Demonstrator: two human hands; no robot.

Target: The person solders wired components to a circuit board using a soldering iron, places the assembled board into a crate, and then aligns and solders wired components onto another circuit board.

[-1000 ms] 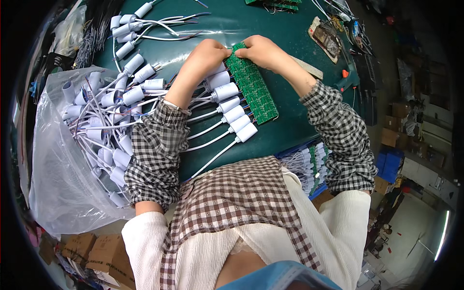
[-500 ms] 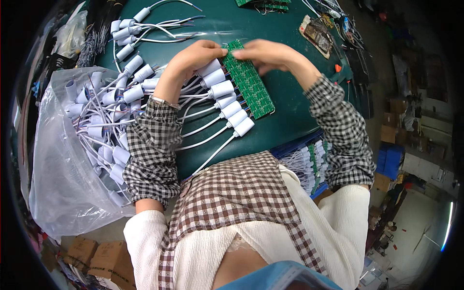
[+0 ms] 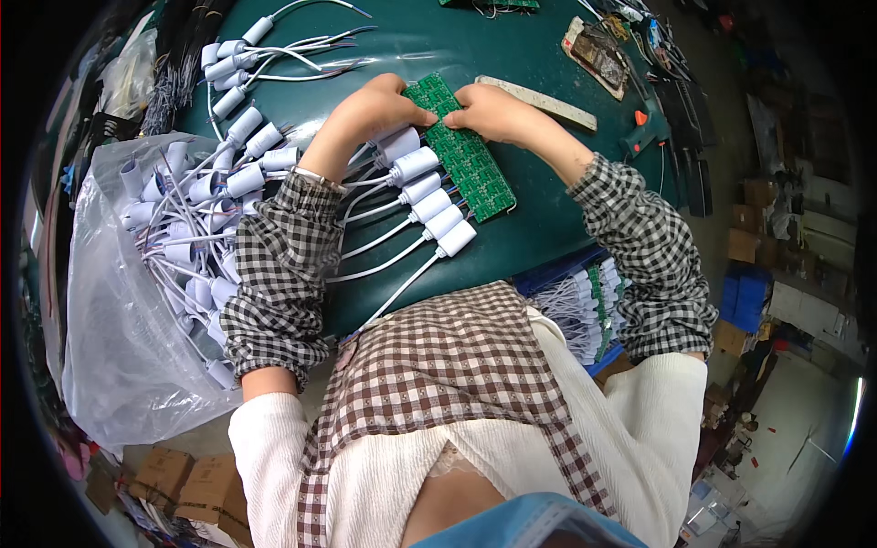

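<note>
One circuit board lies between left fingers and right fingers.

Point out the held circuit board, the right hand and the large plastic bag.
Circuit board (image 3: 466,160), head view: middle of its face.
Right hand (image 3: 494,111), head view: back of the hand.
Plastic bag (image 3: 123,342), head view: lower part.

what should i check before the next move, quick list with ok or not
1. Right grip on the green circuit board panel: ok, over its right edge.
2. Left grip's hold: cannot tell, it reaches the panel's left edge but what it pinches is hidden.
3. White cylindrical housings beside the panel: ok, rowed along its left.
4. Whole row visible: not ok, left grip partly covers its upper end.
5. Green-and-orange tool clear of the panel: ok, lies apart.
</note>
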